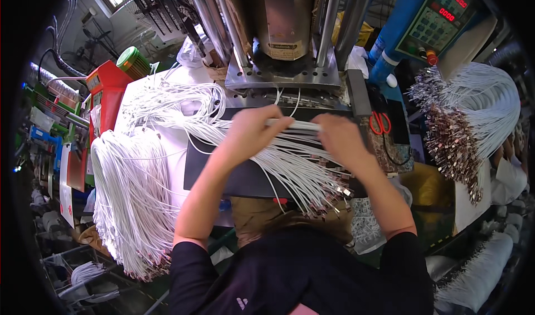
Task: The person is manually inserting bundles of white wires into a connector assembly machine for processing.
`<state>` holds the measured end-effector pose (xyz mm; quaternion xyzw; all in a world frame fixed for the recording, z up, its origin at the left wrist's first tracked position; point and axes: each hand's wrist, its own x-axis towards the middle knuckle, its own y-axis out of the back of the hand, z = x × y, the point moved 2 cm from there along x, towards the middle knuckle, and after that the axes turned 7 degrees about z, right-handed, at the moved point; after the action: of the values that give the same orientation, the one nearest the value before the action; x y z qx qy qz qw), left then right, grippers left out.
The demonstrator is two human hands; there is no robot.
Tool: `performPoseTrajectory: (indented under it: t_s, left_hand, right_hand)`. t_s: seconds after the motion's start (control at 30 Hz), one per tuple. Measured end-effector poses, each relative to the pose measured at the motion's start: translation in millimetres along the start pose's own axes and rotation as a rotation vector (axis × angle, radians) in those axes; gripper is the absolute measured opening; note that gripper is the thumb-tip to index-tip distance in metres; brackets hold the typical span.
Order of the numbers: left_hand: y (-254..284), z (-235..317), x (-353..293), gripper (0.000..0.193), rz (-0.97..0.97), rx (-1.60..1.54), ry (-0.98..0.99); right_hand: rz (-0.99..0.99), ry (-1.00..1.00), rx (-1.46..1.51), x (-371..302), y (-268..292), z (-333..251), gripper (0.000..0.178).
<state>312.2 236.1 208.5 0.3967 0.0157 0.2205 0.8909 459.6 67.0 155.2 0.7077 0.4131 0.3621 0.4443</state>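
Observation:
A bundle of white cables (301, 187) lies across the black mat in front of me, its metal connector ends fanned toward the front right. My left hand (251, 131) is closed on white cables at the upper part of this bundle. A short stretch of several cables (304, 125) runs side by side from it to my right hand (340, 138), whose fingers are curled round them. Just beyond my hands stands a press (281, 76) with a metal plate and upright rods. Two white cables rise toward its lower die.
A large pile of white cables (131, 187) hangs over the table's left edge. Red-handled scissors (380, 123) lie right of the mat (203, 167). Another cable bundle (490, 103) sits far right, below a control panel (440, 17) with red digits. A red machine (108, 92) stands left.

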Motion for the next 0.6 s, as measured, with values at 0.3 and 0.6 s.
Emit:
performPoseTrajectory:
  t_s: [0.3, 0.6]
  left_hand:
    - [-62, -11, -21, 0.023, 0.081, 0.054, -0.088]
    - [-64, -8, 20, 0.020, 0.297, 0.111, -0.449]
  right_hand:
    - [0.132, 0.248, -0.173, -20, -9, 17, 0.037]
    - [0.297, 0.159, -0.001, -13, 10, 12, 0.030]
